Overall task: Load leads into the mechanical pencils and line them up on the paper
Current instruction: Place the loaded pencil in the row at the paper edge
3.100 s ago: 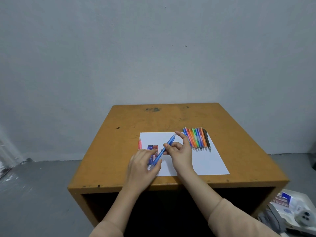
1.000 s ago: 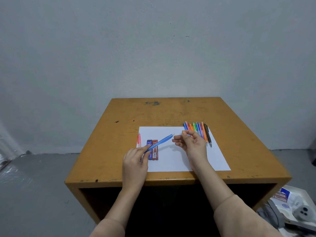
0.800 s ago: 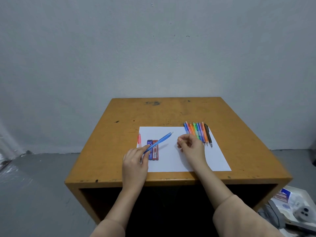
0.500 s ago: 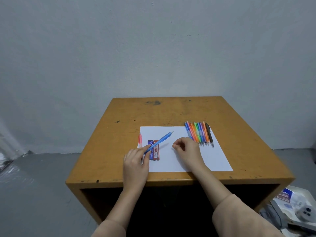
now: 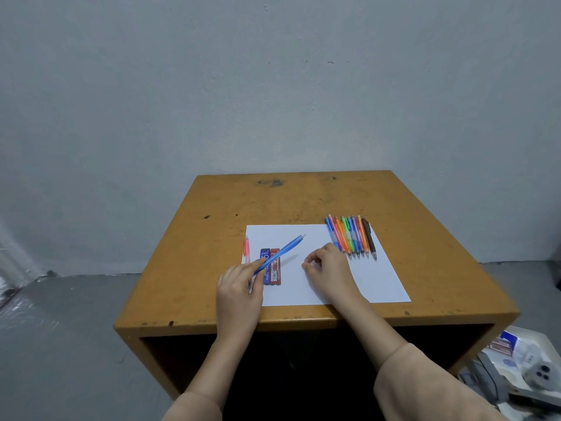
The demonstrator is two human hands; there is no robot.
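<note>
While aloft, blue pencil [image 5: 280, 253] in left hand [image 5: 239, 294].

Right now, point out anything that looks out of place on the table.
One pink pencil lies alone at the left edge of the paper, apart from the neat row on the right. The blue pencil slants only because the left hand holds it.

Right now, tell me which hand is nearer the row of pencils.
Right. The right hand sits just beside the row of pencils; the left hand holds the blue pencil by the lead cases.
</note>
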